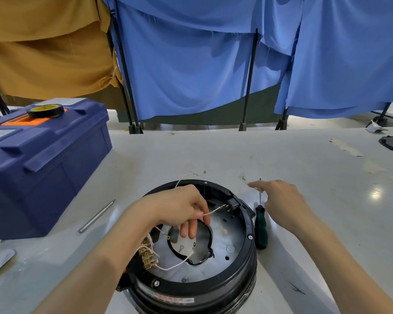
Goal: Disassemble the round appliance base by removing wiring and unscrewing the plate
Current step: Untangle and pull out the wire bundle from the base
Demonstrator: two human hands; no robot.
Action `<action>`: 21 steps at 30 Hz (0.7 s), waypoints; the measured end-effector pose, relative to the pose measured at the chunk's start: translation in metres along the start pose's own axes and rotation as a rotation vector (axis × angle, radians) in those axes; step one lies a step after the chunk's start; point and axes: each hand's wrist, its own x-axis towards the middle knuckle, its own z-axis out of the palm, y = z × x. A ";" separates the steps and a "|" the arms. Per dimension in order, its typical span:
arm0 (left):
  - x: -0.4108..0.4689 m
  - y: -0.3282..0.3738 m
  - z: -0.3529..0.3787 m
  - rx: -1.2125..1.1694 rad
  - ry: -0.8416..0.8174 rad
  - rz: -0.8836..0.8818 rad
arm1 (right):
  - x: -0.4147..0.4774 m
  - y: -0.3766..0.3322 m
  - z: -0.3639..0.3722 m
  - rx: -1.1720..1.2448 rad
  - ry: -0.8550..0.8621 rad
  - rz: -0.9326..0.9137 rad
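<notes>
2 tools flank base [247, 268]: screwdriver [261, 227], rod [97, 216]; left hand [177, 205] pinches wire [214, 210].

I counted one round appliance base [213, 285], one screwdriver [261, 227] and one metal rod [97, 216] on the counter [213, 152]. There was also one blue toolbox [43, 177], with one tape roll [45, 110] on top.

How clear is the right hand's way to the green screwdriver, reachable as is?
Likely yes: the right hand is open and empty beside the screwdriver, which lies uncovered on the table next to the base.
</notes>
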 end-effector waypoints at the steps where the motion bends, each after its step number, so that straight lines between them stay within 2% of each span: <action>1: 0.000 -0.001 -0.002 0.026 -0.010 -0.006 | 0.001 0.000 0.001 -0.009 -0.025 0.013; 7: -0.002 -0.001 -0.012 0.186 0.055 -0.008 | -0.003 0.001 0.015 0.114 -0.073 0.089; 10: -0.008 -0.004 -0.016 0.286 0.126 -0.039 | -0.005 -0.006 0.007 0.211 0.056 0.050; 13: -0.010 -0.009 -0.018 0.296 0.193 -0.036 | -0.008 -0.029 -0.009 0.454 0.154 -0.045; 16: -0.008 -0.009 -0.015 0.279 0.214 0.002 | -0.010 -0.056 -0.020 0.616 0.065 -0.148; 21: -0.001 0.002 0.002 0.154 0.129 0.051 | -0.009 -0.079 -0.018 0.595 -0.042 -0.133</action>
